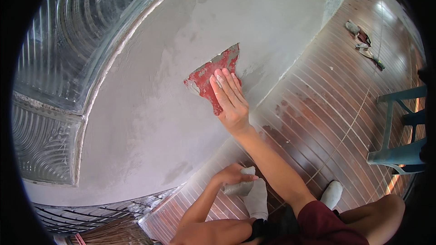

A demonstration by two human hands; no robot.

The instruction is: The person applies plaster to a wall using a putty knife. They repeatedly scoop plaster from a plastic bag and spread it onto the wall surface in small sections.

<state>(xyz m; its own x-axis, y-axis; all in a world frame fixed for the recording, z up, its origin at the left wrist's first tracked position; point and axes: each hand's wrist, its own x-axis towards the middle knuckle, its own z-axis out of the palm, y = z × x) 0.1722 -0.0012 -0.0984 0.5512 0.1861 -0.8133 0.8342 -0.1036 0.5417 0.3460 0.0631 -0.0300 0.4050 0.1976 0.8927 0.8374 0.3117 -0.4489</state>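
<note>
My right hand grips a red scraper smeared with grey putty, its wide blade against the grey plastered wall. Below it, near my knees, my left hand is closed on a grey putty-coated flat piece, probably another scraper blade, whose handle I cannot make out. It sits just in front of my white-socked foot.
Glass blocks fill the left. Along the wall runs a striped tiled floor, with tools lying at upper right. A teal plastic stool stands at right; a broom and dark grille are at lower left.
</note>
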